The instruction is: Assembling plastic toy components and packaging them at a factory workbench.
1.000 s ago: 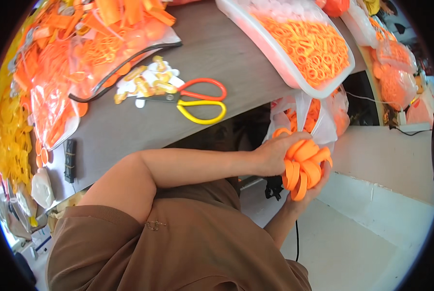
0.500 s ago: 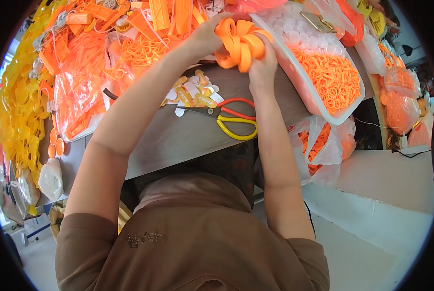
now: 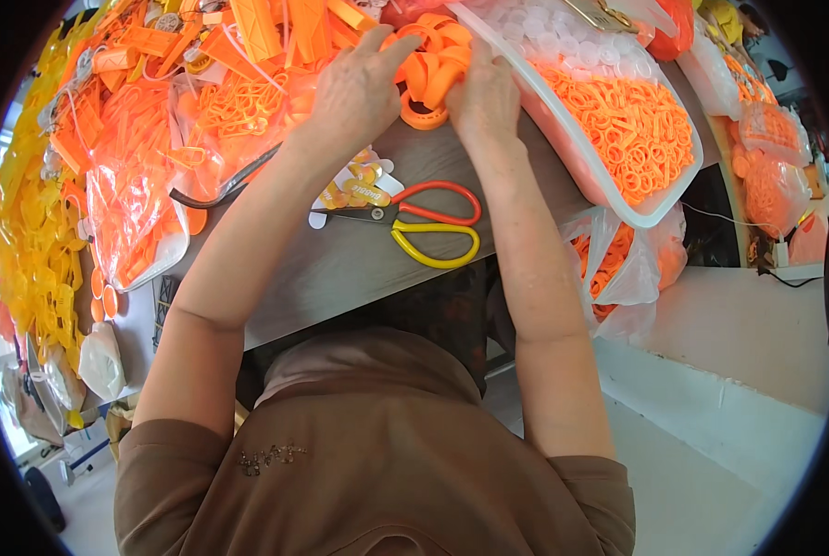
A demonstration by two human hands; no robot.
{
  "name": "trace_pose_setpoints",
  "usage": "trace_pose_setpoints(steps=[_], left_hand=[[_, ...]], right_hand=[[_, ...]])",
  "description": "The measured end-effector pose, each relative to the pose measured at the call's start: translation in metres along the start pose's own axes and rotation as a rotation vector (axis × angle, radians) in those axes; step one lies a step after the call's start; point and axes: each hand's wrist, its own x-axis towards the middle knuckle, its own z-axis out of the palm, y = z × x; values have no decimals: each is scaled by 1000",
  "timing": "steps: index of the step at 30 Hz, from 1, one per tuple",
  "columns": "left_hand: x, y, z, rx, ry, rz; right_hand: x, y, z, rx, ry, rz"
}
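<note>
Between my two hands, at the far side of the grey table, sits a bunch of flat orange looped straps (image 3: 438, 69). My left hand (image 3: 354, 93) is at its left, with its fingers reaching over the loops. My right hand (image 3: 487, 102) curls against the right side, its fingertips partly hidden. One loop hangs lowest, close to the tabletop. Nearer me lie scissors (image 3: 438, 227) with one red and one yellow handle, their blades pointing left. Beside the blades is a small pile of white and yellow printed tags (image 3: 359, 190), partly covered by my left forearm.
At the right stands a clear plastic tub (image 3: 651, 215) of small orange clips and whitish translucent pieces. A bag of orange parts (image 3: 609, 264) hangs below it. Bagged orange parts (image 3: 137, 195) crowd the left, beside a heap of yellow plastic pieces (image 3: 30, 232). A dark curved strip (image 3: 220, 190) lies near my left forearm.
Both hands have moved left and a little farther away with the orange straps. The bunch sits lower and looser, with one loop dropping out beneath. The dark strip shows more.
</note>
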Motion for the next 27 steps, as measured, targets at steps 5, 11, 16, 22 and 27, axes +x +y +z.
trace_pose_setpoints(steps=[5,11,16,22,27], left_hand=[[-2,11,16,-77,166,110],[14,-30,23,-96,182,163],[-1,-7,12,-55,110,46],[-15,100,-38,-479,-10,254],[-72,246,37,-723,-834,672]], right_hand=[[6,-10,19,114,134,4],[6,-30,11,371,101,-148],[-66,13,-74,541,50,-247],[-185,160,-166,201,-713,638],[-272,286,-122,26,-163,546]])
